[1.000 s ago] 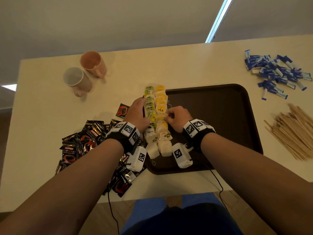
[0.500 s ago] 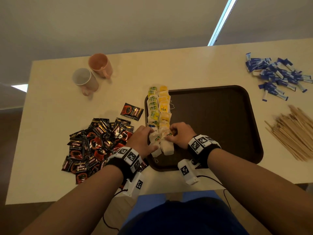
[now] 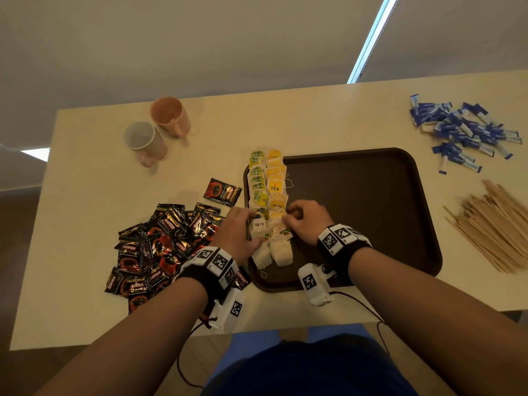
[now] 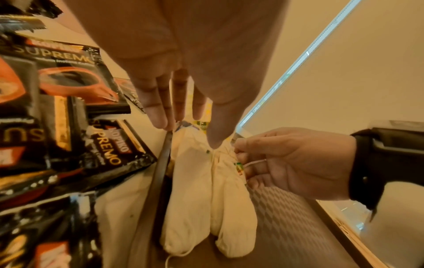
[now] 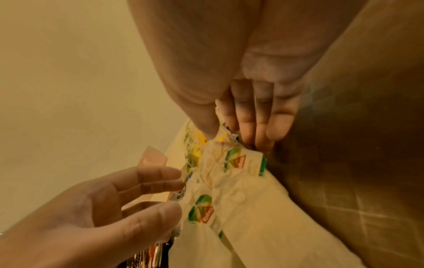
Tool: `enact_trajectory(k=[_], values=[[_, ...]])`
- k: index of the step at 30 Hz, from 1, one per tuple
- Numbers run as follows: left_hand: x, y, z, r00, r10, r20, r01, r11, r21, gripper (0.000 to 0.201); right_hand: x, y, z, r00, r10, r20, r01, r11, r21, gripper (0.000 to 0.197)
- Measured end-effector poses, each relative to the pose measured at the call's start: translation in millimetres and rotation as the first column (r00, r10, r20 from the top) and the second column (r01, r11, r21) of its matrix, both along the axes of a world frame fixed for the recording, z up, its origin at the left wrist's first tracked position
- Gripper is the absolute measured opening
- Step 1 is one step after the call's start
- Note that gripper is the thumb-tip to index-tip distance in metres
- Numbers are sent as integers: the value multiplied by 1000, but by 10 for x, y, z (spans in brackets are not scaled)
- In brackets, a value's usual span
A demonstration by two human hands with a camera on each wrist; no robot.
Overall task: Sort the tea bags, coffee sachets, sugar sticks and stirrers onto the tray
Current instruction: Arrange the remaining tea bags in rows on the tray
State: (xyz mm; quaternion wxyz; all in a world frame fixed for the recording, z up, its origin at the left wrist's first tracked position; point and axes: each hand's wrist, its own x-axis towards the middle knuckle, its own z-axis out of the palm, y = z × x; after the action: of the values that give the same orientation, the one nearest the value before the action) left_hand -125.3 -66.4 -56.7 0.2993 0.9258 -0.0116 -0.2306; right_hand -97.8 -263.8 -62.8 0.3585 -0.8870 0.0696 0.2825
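Note:
Tea bags lie in two columns along the left edge of the dark brown tray, yellow and green tags at the far end and plain white bags nearest me. My left hand rests at the left side of the near bags, fingers straight and thumb pressing a bag top. Thumb and fingers of my right hand pinch the crumpled top of a white tea bag. Black coffee sachets are heaped left of the tray. Blue sugar sticks and wooden stirrers lie to its right.
Two mugs, a pink one and a pale one, stand at the table's far left. A single coffee sachet lies apart, just left of the tray's edge. Most of the tray's bottom is bare.
Both hands have slid back toward me along the tea bag columns, from the middle of the row to the white bags at its near end.

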Motion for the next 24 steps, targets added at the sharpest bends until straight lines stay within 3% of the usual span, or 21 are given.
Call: enact_trajectory(k=[11, 18, 24], values=[[13, 37, 62, 1000, 9, 9, -9, 999, -44, 48, 74, 52, -10, 1000, -13, 28, 14, 999, -33, 21], [-12, 233, 170, 979, 198, -49, -200, 979, -48, 20, -32, 8, 83, 1000, -28, 14, 30, 991, -127, 12], [-148, 536, 256, 930, 362, -60, -366, 928, -76, 16, -49, 161, 243, 996, 83, 19, -82, 994, -77, 12]])
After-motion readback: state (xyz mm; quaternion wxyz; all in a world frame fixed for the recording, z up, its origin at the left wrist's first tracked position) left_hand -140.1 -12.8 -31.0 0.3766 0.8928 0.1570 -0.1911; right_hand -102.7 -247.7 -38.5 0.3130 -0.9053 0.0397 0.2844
